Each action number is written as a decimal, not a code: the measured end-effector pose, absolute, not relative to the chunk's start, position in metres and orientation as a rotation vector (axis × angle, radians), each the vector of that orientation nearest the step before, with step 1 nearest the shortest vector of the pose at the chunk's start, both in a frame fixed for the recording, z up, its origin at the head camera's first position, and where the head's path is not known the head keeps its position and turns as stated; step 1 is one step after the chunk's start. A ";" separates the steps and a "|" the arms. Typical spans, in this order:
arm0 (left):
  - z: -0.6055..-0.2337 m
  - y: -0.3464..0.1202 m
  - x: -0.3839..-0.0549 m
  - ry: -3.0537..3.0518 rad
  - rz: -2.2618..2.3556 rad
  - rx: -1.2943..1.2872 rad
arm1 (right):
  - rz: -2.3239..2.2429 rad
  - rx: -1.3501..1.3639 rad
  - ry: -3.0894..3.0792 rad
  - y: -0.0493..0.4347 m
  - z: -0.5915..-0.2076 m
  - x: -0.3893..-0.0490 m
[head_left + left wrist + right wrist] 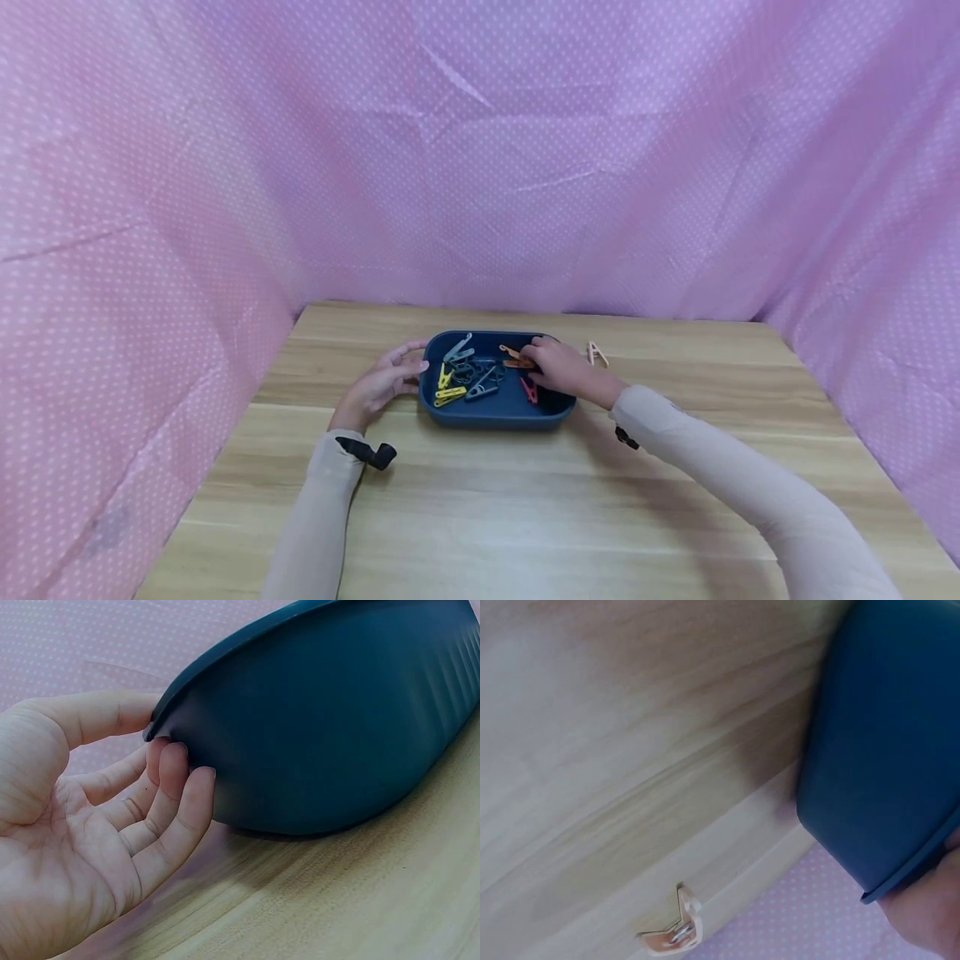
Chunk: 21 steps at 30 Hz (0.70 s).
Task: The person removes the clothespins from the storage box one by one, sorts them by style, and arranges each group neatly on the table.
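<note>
A dark blue plastic tub (495,422) stands on the table with several clothespins inside. My left hand (382,385) pinches its left end; the left wrist view has the thumb at the rim and fingertips against the outer wall (315,727). Over the right end, my right hand (562,368) reaches in beside orange clothespins (517,363) and a red clothespin (530,390). Its fingertips are partly hidden, so a grip cannot be made out. Yellow clothespins (450,395), a pale blue clothespin (459,350) and a grey-blue clothespin (482,387) lie toward the left and middle.
Outside the tub, a peach clothespin (597,355) lies on the wooden table (480,517) to the right; the right wrist view has this peach clothespin (679,934) near its bottom edge. Pink dotted cloth (480,208) hangs behind and along both sides.
</note>
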<state>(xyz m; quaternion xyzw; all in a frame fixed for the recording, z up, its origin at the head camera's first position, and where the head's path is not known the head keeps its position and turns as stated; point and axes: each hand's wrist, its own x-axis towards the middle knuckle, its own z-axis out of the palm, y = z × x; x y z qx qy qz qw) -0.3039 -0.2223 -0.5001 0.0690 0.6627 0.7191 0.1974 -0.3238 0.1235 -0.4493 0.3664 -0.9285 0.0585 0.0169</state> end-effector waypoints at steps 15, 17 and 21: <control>-0.499 -0.223 -0.301 1.863 2.025 0.185 | 0.091 1.103 -2.920 0.114 -0.451 -0.329; -0.499 -0.223 -0.301 1.872 2.014 0.184 | 0.056 1.144 -2.901 0.114 -0.451 -0.329; -0.498 -0.222 -0.299 1.880 1.996 0.181 | 0.033 1.190 -2.896 0.113 -0.452 -0.328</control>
